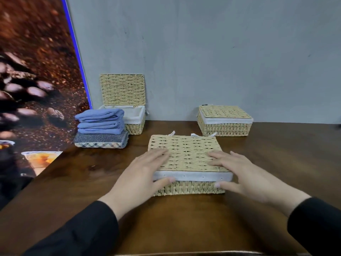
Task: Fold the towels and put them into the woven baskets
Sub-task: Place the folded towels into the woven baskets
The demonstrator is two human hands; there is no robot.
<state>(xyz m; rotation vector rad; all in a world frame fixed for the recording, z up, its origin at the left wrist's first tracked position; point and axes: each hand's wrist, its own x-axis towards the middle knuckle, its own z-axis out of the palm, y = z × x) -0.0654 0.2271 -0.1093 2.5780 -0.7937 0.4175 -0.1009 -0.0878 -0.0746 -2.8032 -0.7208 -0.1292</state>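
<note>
**Both hands resting on the closed near basket**

The left hand (142, 172) and right hand (239, 172) are lying on the lid of the near woven basket (188, 159), fingers straight, thumbs touching its white-lined front edge. Folded towels (101, 126) are sitting stacked at the bench's (184, 218) far left, just beside an open basket (132, 117). A third, closed basket (225, 121) is standing far right.

3 woven baskets: near one (190, 163) lid shut, far-right one (224, 120) lid shut, far-left one (133, 117) lid up. 3 folded towels, stacked: 2 blue (100, 114) (101, 127), 1 grey plaid (101, 141) (bottom). 2 hands: left (142, 174), right (245, 174).
</note>
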